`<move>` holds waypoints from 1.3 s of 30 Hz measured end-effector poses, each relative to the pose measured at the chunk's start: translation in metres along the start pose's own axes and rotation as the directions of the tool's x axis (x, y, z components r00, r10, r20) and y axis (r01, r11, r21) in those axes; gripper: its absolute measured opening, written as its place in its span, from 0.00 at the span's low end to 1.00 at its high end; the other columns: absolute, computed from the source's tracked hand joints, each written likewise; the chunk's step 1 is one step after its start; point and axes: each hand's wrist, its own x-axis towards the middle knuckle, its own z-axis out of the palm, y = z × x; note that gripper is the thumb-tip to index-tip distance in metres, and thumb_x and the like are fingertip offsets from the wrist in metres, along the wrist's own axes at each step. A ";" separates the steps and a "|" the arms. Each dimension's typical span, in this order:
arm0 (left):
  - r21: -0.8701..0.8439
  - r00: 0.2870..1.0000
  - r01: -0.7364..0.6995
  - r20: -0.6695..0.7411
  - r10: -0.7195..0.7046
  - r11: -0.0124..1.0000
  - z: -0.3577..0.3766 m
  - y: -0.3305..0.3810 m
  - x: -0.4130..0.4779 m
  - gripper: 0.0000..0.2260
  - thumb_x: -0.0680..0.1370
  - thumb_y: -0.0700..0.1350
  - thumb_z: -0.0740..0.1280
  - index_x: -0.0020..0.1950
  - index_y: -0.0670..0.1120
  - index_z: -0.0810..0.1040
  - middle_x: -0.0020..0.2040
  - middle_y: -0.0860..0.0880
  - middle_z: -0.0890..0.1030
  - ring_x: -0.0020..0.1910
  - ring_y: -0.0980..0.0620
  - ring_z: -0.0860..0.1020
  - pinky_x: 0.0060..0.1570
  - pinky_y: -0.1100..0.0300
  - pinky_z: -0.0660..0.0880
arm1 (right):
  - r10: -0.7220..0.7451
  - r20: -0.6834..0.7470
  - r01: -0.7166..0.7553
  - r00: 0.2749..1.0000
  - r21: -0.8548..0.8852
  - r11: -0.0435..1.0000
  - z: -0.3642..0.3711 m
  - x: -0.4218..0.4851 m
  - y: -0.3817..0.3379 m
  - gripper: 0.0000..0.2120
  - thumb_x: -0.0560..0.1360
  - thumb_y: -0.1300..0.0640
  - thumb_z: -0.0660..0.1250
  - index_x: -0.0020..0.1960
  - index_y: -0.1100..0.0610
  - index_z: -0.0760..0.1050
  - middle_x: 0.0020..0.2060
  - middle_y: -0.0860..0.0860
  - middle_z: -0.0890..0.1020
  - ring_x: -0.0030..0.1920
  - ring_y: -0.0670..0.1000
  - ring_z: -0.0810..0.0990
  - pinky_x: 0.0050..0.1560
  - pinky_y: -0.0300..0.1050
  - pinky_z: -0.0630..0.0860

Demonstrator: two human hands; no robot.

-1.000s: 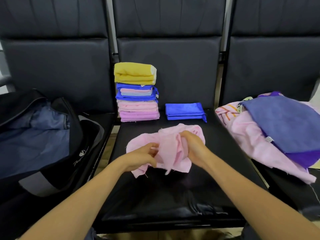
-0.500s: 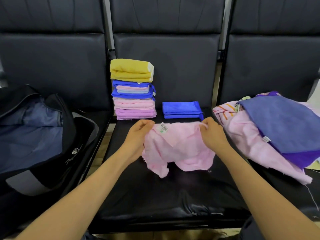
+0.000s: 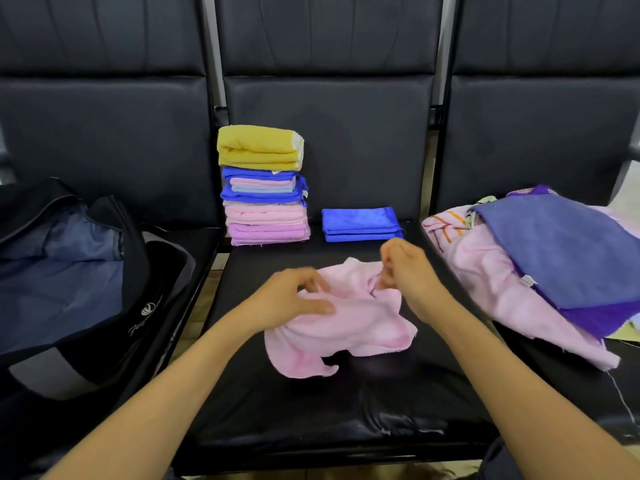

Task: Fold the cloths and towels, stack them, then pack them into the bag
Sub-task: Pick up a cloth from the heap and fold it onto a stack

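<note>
A crumpled pink cloth (image 3: pixel 349 323) lies on the middle black seat (image 3: pixel 311 410). My left hand (image 3: pixel 291 299) grips its left part with curled fingers. My right hand (image 3: pixel 408 275) pinches its upper right edge. Behind, against the seat back, stands a stack of folded towels (image 3: pixel 265 188) with a yellow one on top, then blue and pink ones. A folded blue cloth (image 3: pixel 360 225) lies to the right of the stack. An open dark bag (image 3: pixel 69 282) with a blue lining sits on the left seat.
A loose pile of unfolded cloths (image 3: pixel 540 268) covers the right seat: a pink one, a slate-blue one on top, purple beneath, and a striped one at the back. Black seat backs rise behind everything.
The pink cloth was stretched out between both hands half a second ago; now it is bunched up and lower on the seat, with my hands closer together.
</note>
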 end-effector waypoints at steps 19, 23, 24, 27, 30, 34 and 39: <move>0.091 0.973 0.189 0.119 -0.199 0.978 -0.013 -0.008 0.000 0.17 0.73 0.55 0.72 0.50 0.41 0.81 0.43 0.49 0.83 0.43 0.49 0.80 0.47 0.53 0.76 | -0.006 0.345 0.054 0.938 -0.130 0.990 -0.032 -0.001 0.001 0.05 0.79 0.56 0.63 0.50 0.58 0.73 0.51 0.57 0.79 0.55 0.56 0.78 0.59 0.52 0.77; -0.194 0.994 0.097 -0.031 -0.105 0.976 -0.023 -0.007 -0.001 0.09 0.78 0.48 0.66 0.46 0.43 0.81 0.41 0.49 0.81 0.44 0.50 0.78 0.49 0.56 0.72 | 0.154 0.377 0.092 0.913 -0.558 0.825 -0.048 0.003 0.012 0.02 0.78 0.55 0.64 0.47 0.53 0.74 0.50 0.52 0.78 0.55 0.55 0.77 0.59 0.51 0.75; -0.247 0.996 0.078 -0.024 -0.086 0.966 -0.021 -0.003 -0.002 0.09 0.80 0.47 0.65 0.48 0.44 0.81 0.44 0.49 0.83 0.47 0.48 0.79 0.52 0.55 0.73 | 0.200 0.422 0.109 0.885 -0.604 0.789 -0.044 0.000 0.012 0.02 0.77 0.55 0.66 0.48 0.49 0.74 0.52 0.49 0.77 0.56 0.52 0.76 0.60 0.49 0.74; -0.227 1.000 -0.001 -0.013 -0.002 0.974 -0.003 0.010 -0.003 0.08 0.81 0.45 0.62 0.52 0.48 0.81 0.48 0.49 0.84 0.52 0.47 0.81 0.56 0.50 0.75 | 0.235 0.587 0.036 0.775 -0.412 0.911 -0.022 -0.016 0.005 0.25 0.70 0.51 0.74 0.63 0.40 0.67 0.61 0.40 0.72 0.64 0.41 0.70 0.66 0.41 0.68; -0.183 0.998 -0.064 -0.025 0.060 0.981 0.013 0.021 -0.006 0.09 0.80 0.44 0.62 0.50 0.53 0.81 0.46 0.53 0.84 0.50 0.53 0.81 0.55 0.53 0.77 | 0.112 0.564 0.080 0.818 -0.304 0.949 0.006 -0.024 0.003 0.34 0.69 0.48 0.75 0.69 0.42 0.63 0.62 0.42 0.73 0.62 0.43 0.72 0.62 0.40 0.71; -0.132 0.994 -0.099 -0.047 0.094 0.986 0.007 0.017 -0.008 0.08 0.79 0.42 0.64 0.48 0.53 0.81 0.46 0.55 0.83 0.50 0.54 0.80 0.54 0.55 0.75 | 0.109 0.532 0.245 0.839 -0.550 0.798 0.013 -0.024 0.009 0.15 0.81 0.55 0.59 0.66 0.52 0.71 0.57 0.48 0.76 0.57 0.48 0.75 0.52 0.32 0.70; 0.360 0.974 0.053 0.187 -0.128 0.931 -0.001 0.008 -0.013 0.09 0.72 0.53 0.72 0.42 0.50 0.77 0.43 0.50 0.79 0.43 0.51 0.77 0.44 0.58 0.73 | 0.168 0.362 0.035 0.917 -0.492 0.870 -0.004 -0.017 0.006 0.14 0.82 0.59 0.51 0.54 0.53 0.75 0.55 0.50 0.77 0.56 0.52 0.75 0.55 0.44 0.74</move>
